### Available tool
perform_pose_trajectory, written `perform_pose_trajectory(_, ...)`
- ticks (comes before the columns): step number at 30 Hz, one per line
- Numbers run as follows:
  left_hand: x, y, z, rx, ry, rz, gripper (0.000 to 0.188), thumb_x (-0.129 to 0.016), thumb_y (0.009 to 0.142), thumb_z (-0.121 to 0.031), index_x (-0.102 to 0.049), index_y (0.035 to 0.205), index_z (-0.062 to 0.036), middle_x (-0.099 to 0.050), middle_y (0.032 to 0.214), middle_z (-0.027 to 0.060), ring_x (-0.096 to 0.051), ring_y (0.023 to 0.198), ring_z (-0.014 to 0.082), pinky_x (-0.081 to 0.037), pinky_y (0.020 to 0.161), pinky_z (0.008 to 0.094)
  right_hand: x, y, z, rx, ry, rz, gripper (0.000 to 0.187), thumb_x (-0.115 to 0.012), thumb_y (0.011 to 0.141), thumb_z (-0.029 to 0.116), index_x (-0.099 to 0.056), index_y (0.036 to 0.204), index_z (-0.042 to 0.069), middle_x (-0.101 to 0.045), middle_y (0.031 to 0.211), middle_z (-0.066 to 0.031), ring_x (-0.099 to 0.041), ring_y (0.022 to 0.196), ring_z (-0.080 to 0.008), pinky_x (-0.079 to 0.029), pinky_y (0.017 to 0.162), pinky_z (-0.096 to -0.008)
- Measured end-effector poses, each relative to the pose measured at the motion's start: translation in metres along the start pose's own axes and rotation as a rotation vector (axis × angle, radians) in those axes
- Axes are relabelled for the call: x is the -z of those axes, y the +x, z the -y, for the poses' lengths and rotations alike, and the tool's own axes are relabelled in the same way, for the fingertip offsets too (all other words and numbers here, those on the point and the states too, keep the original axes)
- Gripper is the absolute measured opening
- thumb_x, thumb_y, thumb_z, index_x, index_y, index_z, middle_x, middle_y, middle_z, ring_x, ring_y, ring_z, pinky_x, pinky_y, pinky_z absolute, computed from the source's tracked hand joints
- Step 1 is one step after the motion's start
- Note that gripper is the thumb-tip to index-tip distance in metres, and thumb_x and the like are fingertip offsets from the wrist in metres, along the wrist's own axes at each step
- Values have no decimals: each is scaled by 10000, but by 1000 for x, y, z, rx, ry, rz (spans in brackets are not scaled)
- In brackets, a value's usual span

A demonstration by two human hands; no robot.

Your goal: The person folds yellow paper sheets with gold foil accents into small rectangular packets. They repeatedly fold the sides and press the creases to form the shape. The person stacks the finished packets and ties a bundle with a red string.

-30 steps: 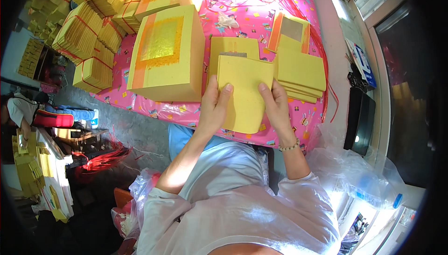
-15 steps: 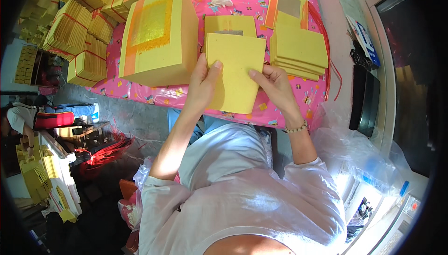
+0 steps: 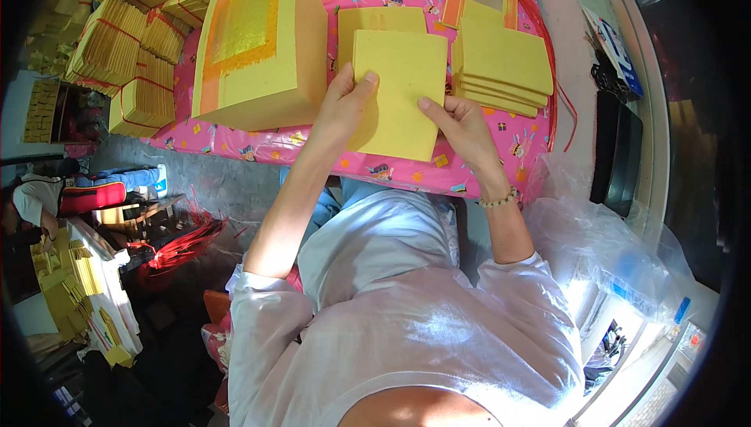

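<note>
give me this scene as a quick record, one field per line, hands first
left hand: grips the left edge of the yellow paper
right hand: grips its right edge, thumb on top
surface: pink patterned table cover
left of paper: tall yellow stack with a gold patch on top
right of paper: lower yellow stack
far left: red-tied yellow bundles
bracelet: beaded, on the right arm

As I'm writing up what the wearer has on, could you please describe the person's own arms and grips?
Both forearms are bare below the loose, whitish sleeves of a shirt, which end around the elbows. The left grip and right grip are ungloved. A bracelet of pale and darker beads circles the right wrist; none shows on the left.
</note>
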State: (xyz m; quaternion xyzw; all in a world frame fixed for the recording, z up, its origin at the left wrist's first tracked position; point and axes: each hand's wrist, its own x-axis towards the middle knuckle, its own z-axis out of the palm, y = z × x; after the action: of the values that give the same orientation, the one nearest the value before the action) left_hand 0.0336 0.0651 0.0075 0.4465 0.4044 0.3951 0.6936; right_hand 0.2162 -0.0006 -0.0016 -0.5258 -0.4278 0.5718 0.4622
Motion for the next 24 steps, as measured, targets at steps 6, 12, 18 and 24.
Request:
perform_pose_trajectory(6,0,12,-7,29,-18,13,307,-485,964,-186,-493,1220,-15,-587,1161,75,-561,1060,144,-449,894,291,2,-5,-2,-27,-76,-8,345,-620,897,316,-679,914,-24,-656,735,-29,-580,581,-48,-500,525,-190)
perform_pose_trajectory(12,-1,19,-16,103,-56,4,311,-490,963,-197,-492,1212,-11,-590,1146,82,-579,1028,152,-472,866,292,4,-11,13,-87,-50,14,330,-626,893,307,-678,942,-15,-656,748,-35,-595,590,-51,-517,519,-184)
perform_pose_trajectory(18,-7,22,-20,93,-32,4,321,-502,958,-203,-486,1213,-9,-593,1122,80,-581,1015,148,-473,859,293,1,-13,8,-78,14,-41,309,-637,887,282,-675,951,-17,-663,759,-48,-610,590,-71,-519,533,-192)
perform_pose_trajectory(24,-12,23,-12,-107,31,-18,310,-499,957,-186,-479,1215,-15,-592,1108,68,-568,1002,124,-464,837,276,4,-19,7,-103,-69,-50,276,-623,898,262,-669,982,4,-667,788,-42,-626,648,-80,-516,560,-203)
